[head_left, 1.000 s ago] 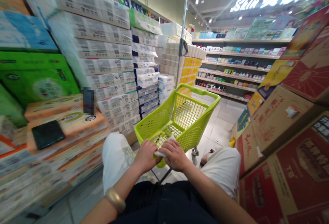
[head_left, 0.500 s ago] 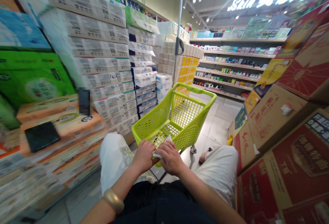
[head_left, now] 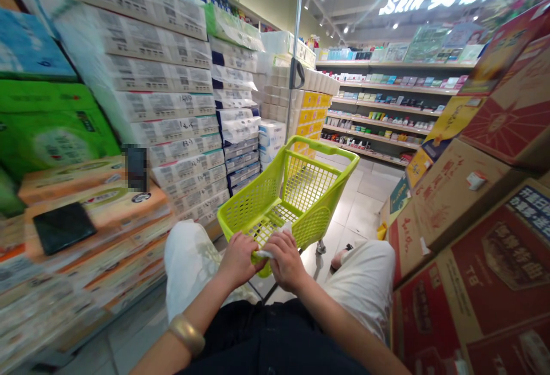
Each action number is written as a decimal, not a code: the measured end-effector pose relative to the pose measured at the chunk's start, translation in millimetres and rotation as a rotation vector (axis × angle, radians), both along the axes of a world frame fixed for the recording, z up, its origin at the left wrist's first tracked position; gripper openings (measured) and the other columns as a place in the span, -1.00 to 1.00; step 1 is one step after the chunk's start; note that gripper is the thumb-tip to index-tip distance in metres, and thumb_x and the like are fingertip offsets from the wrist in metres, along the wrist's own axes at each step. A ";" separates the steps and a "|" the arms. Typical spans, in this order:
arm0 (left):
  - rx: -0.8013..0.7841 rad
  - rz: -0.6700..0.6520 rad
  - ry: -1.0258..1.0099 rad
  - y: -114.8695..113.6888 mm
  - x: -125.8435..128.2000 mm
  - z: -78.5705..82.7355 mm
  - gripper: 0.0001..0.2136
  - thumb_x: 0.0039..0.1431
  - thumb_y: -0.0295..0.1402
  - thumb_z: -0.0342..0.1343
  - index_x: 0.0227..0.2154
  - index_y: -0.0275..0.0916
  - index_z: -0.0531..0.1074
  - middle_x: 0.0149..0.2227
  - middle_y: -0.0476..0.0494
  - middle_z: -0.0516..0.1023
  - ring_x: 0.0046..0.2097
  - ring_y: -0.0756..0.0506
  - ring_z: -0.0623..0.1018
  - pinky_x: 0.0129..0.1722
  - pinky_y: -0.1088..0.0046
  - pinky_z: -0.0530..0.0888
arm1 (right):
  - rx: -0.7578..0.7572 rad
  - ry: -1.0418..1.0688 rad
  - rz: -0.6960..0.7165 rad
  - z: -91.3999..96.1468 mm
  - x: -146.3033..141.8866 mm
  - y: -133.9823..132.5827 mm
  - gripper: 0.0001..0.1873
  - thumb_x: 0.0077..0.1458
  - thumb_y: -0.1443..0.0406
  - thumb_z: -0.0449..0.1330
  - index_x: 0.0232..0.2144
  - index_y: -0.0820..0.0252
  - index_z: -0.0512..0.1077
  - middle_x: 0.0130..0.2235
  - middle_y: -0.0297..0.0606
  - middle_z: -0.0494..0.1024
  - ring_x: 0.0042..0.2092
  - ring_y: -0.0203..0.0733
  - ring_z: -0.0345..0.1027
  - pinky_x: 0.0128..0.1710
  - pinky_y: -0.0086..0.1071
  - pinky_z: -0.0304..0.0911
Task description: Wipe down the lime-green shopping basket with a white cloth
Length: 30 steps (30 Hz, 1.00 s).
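Note:
A lime-green shopping cart (head_left: 320, 191) with a perforated plastic basket stands between my knees. Its near rim is under both hands. My left hand (head_left: 239, 258) is closed over that rim, left of its middle. Just to the right, my right hand (head_left: 284, 260) is closed on a crumpled white tissue (head_left: 265, 254) and presses it to the rim. Part of the tissue sticks out beyond the fingers; the rest is hidden under the palm. Nothing lies in the visible part of the basket.
Stacked tissue packs (head_left: 98, 203) on the left bear a dark tablet-like slab (head_left: 64, 227). Tall wrapped packs (head_left: 167, 100) rise behind them. Cardboard cartons (head_left: 464, 191) crowd the right side. Stocked shelves (head_left: 387, 85) and a metal pole (head_left: 296, 36) stand ahead.
My right hand has shifted slightly right along the rim with the tissue, so a bit more green shows between the hands. My left hand keeps its place on the rim. The view has turned slightly.

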<state>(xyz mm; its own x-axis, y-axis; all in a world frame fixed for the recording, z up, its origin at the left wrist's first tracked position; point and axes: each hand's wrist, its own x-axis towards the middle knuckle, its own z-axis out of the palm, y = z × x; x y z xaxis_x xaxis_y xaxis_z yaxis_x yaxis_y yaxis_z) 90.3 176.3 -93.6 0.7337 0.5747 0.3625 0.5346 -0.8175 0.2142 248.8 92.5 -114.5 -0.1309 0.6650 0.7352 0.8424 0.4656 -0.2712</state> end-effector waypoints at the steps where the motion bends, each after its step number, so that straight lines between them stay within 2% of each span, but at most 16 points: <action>1: -0.003 -0.001 0.003 0.1 -0.7 0.2 -0.79 0.03 -0.17 0.17 -0.52 -0.21 0.45 -0.42 -0.12 0.54 -0.24 -0.17 0.51 0.07 0.05 0.32 | -0.004 -0.027 0.022 1.2 3.4 0.3 -0.68 0.06 0.43 0.04 -0.14 0.10 0.41 -0.12 -0.25 0.50 0.06 -0.14 0.25 0.23 -0.17 -0.03; 3: -0.016 -0.003 0.006 0.4 -1.6 0.4 -0.78 0.02 -0.16 0.18 -0.52 -0.20 0.45 -0.42 -0.11 0.54 -0.24 -0.17 0.50 0.08 0.05 0.31 | -0.001 -0.043 0.006 6.0 22.6 5.2 -0.69 0.06 0.44 0.03 -0.16 0.11 0.42 -0.14 -0.25 0.51 0.00 -0.16 0.29 0.19 -0.19 0.03; 6: -0.031 -0.004 0.000 0.7 -1.4 0.2 -0.77 0.00 -0.14 0.20 -0.52 -0.20 0.44 -0.41 -0.09 0.54 -0.24 -0.16 0.50 0.08 0.05 0.31 | 0.023 0.040 -0.126 13.4 58.5 16.8 -0.72 0.10 0.43 0.01 -0.19 0.12 0.42 -0.18 -0.22 0.51 -0.06 -0.14 0.30 0.13 -0.17 0.09; 8: -0.030 -0.001 -0.009 0.6 -0.6 0.0 -0.76 0.00 -0.12 0.20 -0.53 -0.20 0.44 -0.41 -0.10 0.54 -0.25 -0.16 0.50 0.07 0.05 0.31 | 0.034 0.095 -0.207 14.4 66.8 20.8 -0.74 0.11 0.43 0.00 -0.22 0.13 0.42 -0.21 -0.20 0.49 -0.07 -0.12 0.29 0.13 -0.14 0.10; 11: -0.021 -0.001 -0.021 -0.1 0.4 0.0 -0.78 -0.01 -0.14 0.20 -0.54 -0.20 0.43 -0.43 -0.09 0.53 -0.25 -0.16 0.50 0.08 0.05 0.31 | 0.046 0.115 -0.227 8.4 44.6 16.1 -0.75 0.09 0.43 0.01 -0.23 0.14 0.42 -0.23 -0.20 0.48 -0.06 -0.11 0.28 0.16 -0.12 0.05; 15: 0.005 -0.013 -0.032 -0.1 -0.9 -0.2 -0.79 0.03 -0.16 0.14 -0.54 -0.19 0.44 -0.44 -0.10 0.53 -0.27 -0.15 0.50 0.05 0.07 0.32 | 0.034 0.062 -0.083 -0.8 4.7 3.0 -0.69 0.05 0.45 0.03 -0.17 0.11 0.40 -0.16 -0.23 0.50 0.03 -0.13 0.27 0.22 -0.14 -0.03; 17: 0.007 -0.018 -0.026 0.3 -2.0 -0.4 -0.77 0.04 -0.15 0.14 -0.54 -0.19 0.43 -0.43 -0.11 0.53 -0.28 -0.15 0.49 0.04 0.08 0.32 | 0.027 0.002 -0.024 -0.1 7.3 1.8 -0.67 0.04 0.45 0.03 -0.15 0.10 0.40 -0.15 -0.24 0.51 0.03 -0.13 0.28 0.22 -0.16 -0.01; 19: -0.005 -0.019 -0.015 0.6 -2.4 -0.6 -0.78 0.02 -0.14 0.17 -0.54 -0.19 0.44 -0.43 -0.10 0.53 -0.27 -0.15 0.50 0.05 0.09 0.31 | 0.029 -0.039 -0.017 3.7 26.2 5.6 -0.68 0.04 0.44 0.04 -0.15 0.11 0.41 -0.15 -0.23 0.51 -0.01 -0.13 0.30 0.18 -0.17 0.05; 22: -0.024 -0.018 -0.009 0.6 -1.5 -1.1 -0.78 0.00 -0.14 0.20 -0.53 -0.18 0.43 -0.42 -0.09 0.53 -0.26 -0.16 0.50 0.04 0.10 0.31 | 0.055 0.016 -0.124 9.9 60.5 14.8 -0.71 0.08 0.44 0.02 -0.17 0.13 0.41 -0.16 -0.20 0.51 -0.03 -0.12 0.31 0.14 -0.15 0.10; 24: -0.026 -0.017 -0.017 0.1 -0.4 -1.6 -0.77 0.00 -0.13 0.20 -0.53 -0.19 0.43 -0.42 -0.09 0.53 -0.26 -0.16 0.50 0.04 0.10 0.31 | 0.072 0.081 -0.201 10.4 68.7 17.8 -0.72 0.10 0.44 0.00 -0.18 0.14 0.41 -0.17 -0.19 0.50 -0.02 -0.11 0.31 0.16 -0.12 0.08; 27: -0.023 -0.009 -0.025 -0.7 0.4 -2.2 -0.78 -0.01 -0.15 0.20 -0.53 -0.19 0.44 -0.43 -0.09 0.53 -0.25 -0.17 0.50 0.06 0.08 0.30 | 0.080 0.139 -0.236 4.3 47.7 13.1 -0.72 0.09 0.45 0.00 -0.19 0.14 0.41 -0.17 -0.20 0.50 0.01 -0.11 0.30 0.20 -0.08 0.03; 30: -0.017 -0.007 -0.015 -0.7 -0.9 -1.8 -0.81 0.00 -0.18 0.17 -0.53 -0.20 0.44 -0.43 -0.10 0.53 -0.25 -0.17 0.50 0.06 0.08 0.30 | 0.047 0.097 -0.131 -3.1 11.1 2.0 -0.68 0.06 0.45 0.02 -0.15 0.12 0.40 -0.13 -0.21 0.50 0.07 -0.11 0.27 0.24 -0.10 -0.01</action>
